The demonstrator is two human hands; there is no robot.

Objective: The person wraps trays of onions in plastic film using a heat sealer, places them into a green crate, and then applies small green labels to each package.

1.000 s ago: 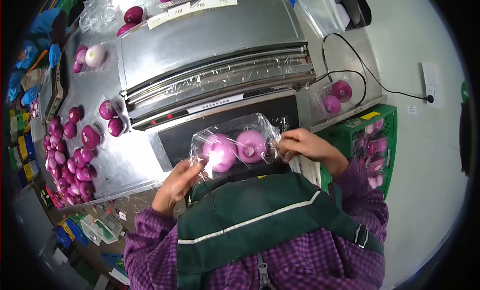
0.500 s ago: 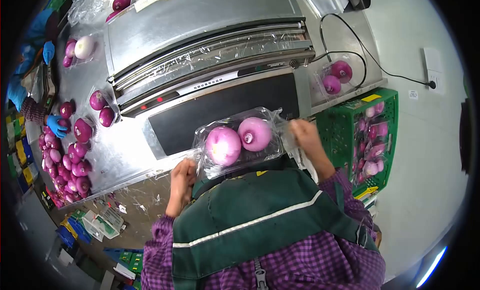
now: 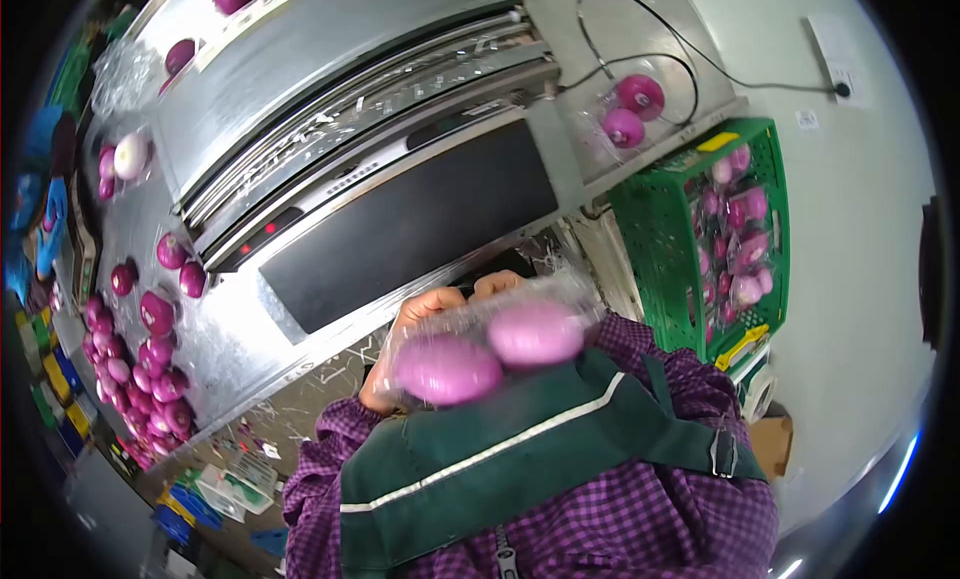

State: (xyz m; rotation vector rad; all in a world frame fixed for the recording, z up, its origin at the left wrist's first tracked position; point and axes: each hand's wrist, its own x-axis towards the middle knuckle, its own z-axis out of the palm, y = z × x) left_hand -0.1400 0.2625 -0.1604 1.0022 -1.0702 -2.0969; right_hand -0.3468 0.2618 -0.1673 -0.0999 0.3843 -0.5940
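Note:
A film-wrapped pack of two red onions is close against the green apron, blurred by motion and tilted. My left hand is closed on its far left edge. The fingers of my right hand curl over the far edge near the middle; the rest of that hand is hidden behind the pack. Clear film stands out at the pack's right end. Just beyond my hands is the wrapping machine's black plate.
A green crate with wrapped onion packs stands on the right. Another pack lies by a black cable. Loose red onions are heaped at the left. A co-worker's blue-gloved hand is at the far left.
Both hands have come closer together and now grip the pack's far edge. The pack has moved off the black plate's front edge toward my chest and tilted.

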